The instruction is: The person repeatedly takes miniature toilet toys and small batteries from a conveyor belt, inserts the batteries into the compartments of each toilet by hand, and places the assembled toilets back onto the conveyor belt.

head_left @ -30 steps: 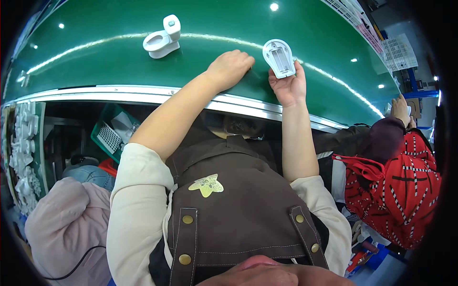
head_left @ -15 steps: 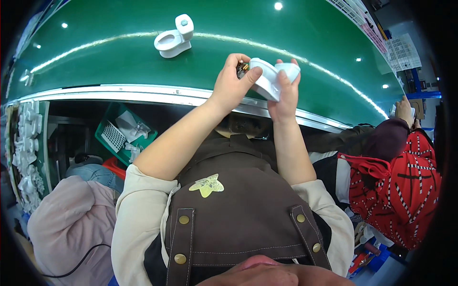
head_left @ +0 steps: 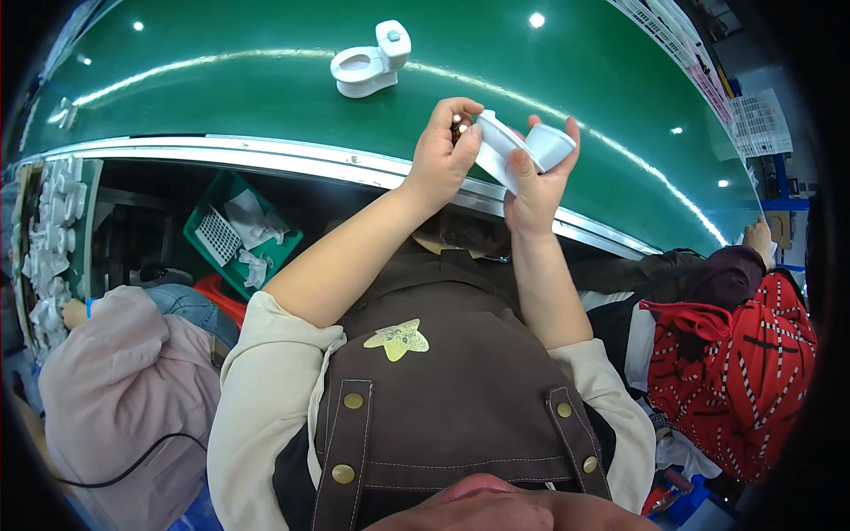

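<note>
In front of me, over the edge of the green work surface (head_left: 266, 102), both my hands hold up a white toy toilet (head_left: 551, 146), tilted. My right hand (head_left: 534, 199) is closed round it from below, thumb on the near side. My left hand (head_left: 436, 168) is curled at its left end, the thumb against the white edge. Small shiny, dark and copper-coloured pieces (head_left: 458, 129) sit in the left fingers, too small to name. Farther away and to the left, a second white toy toilet (head_left: 366, 82) stands upright on the green surface.
A metal rail (head_left: 292, 159) edges the surface. Below it at left is a green bin (head_left: 288, 257) with white parts; more white parts (head_left: 53, 239) are stacked at far left. People in pink (head_left: 133, 380) and red-patterned clothing (head_left: 735, 380) sit close on either side.
The standing toilet appears farther right and slightly higher in the picture. Both hands have moved slightly right with the held toilet, which has turned a little. A hand of the person at left has appeared.
</note>
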